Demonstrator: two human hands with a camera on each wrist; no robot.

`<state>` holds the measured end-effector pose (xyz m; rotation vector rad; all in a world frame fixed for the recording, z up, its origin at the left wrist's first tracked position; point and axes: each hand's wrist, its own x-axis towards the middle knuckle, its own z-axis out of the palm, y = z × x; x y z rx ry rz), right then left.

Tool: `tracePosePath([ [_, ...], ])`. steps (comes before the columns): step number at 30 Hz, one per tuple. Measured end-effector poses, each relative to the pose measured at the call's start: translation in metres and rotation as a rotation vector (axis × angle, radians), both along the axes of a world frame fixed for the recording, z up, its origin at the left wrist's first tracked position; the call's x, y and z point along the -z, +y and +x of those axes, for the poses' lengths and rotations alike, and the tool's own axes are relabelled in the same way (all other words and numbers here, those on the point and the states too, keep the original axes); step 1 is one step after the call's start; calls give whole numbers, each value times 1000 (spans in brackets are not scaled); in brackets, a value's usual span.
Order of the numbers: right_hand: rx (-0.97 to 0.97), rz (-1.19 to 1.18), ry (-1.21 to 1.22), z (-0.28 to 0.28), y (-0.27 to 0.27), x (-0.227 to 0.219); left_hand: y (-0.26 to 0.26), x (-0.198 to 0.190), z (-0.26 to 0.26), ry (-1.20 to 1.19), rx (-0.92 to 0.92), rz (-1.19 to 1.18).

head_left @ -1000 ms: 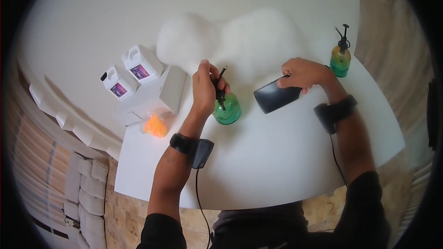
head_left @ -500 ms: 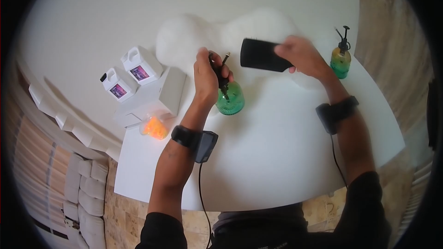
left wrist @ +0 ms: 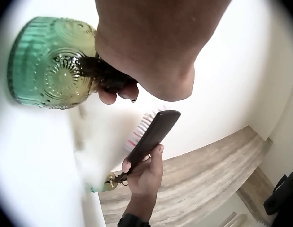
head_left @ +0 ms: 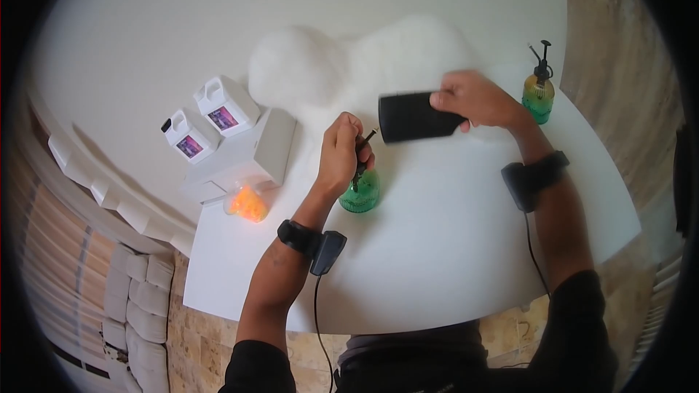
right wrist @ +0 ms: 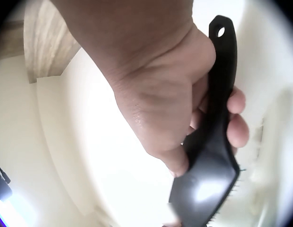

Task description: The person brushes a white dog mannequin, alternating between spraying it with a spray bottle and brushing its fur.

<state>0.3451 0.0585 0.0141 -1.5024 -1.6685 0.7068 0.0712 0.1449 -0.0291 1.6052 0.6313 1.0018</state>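
My left hand (head_left: 341, 156) grips the black pump top of a green glass spray bottle (head_left: 360, 193); in the left wrist view the patterned bottle (left wrist: 52, 64) shows green and yellowish glass. My right hand (head_left: 477, 100) holds a black paddle brush (head_left: 415, 118) with its back toward the head camera. Bristles show on the brush (left wrist: 153, 135) in the left wrist view. Thumb and fingers wrap the brush's handle (right wrist: 222, 61) in the right wrist view. The brush head is to the right of the held bottle's nozzle, over the white table (head_left: 422, 247).
Fluffy white material (head_left: 408, 51) lies at the back. On the left, two white jugs (head_left: 191, 135) with labels stand by a white box (head_left: 273, 145), near a clear container of orange pieces (head_left: 249, 204). A second spray bottle (head_left: 538, 98) stands at the right edge.
The brush has risen from low over the table, its black back now facing the head camera, then come slightly nearer. My left hand with the bottle went up slightly, then back down toward me.
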Motion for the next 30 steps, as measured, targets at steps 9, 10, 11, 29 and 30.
tracePosePath([
  [9,158,297,342,-1,12,6,-11,-45,31,-58,-88,-29],
  [10,158,298,342,-1,12,5,-10,-45,33,-36,-91,-17],
  [11,162,280,319,-2,11,5,-9,-45,35,-13,-94,-3],
  [29,192,191,172,2,6,1,-6,-32,35,-31,-79,-24],
  [30,245,250,206,2,7,2,-6,-39,40,-33,-76,-29],
])
